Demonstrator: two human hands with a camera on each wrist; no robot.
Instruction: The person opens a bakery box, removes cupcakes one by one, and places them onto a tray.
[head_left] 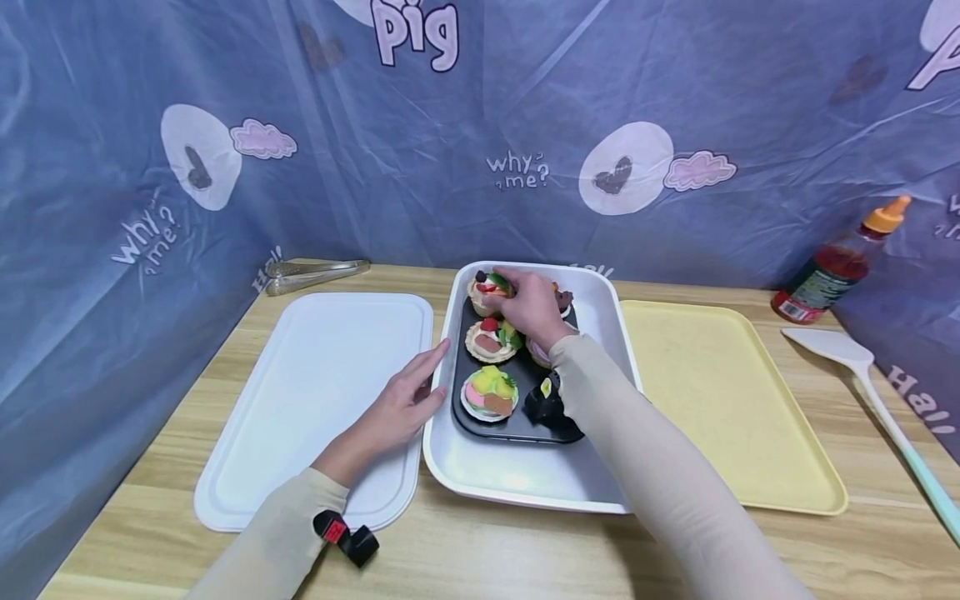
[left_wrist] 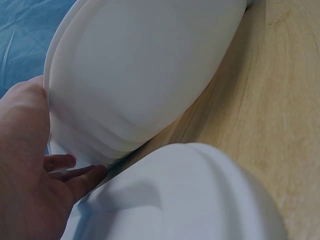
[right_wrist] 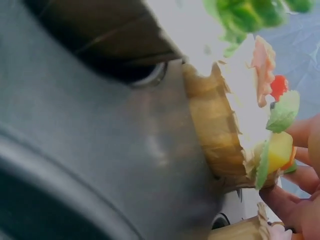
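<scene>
A black muffin pan (head_left: 510, 432) lies inside a deep white tray (head_left: 510, 481) and bears several tarts. My right hand (head_left: 528, 304) is at the back left cup, its thumb and fingers gripping a tart (head_left: 483, 304) topped with a dark berry and green leaf. Nearer in that row are a tart with a red berry (head_left: 491, 340) and one with yellow pieces (head_left: 489, 393). The right wrist view shows my fingertips (right_wrist: 287, 200) partly hidden behind tarts. At the tray's left rim, my left hand (head_left: 401, 404) holds on, thumb over the edge, other fingers along the outer wall.
On the left is a flat white tray (head_left: 330, 375), with metal tongs (head_left: 315, 273) behind it. A yellow tray (head_left: 705, 400) stands to the right. Beyond are a red sauce bottle (head_left: 836, 271) and a white spoon (head_left: 847, 350) with a pale green handle.
</scene>
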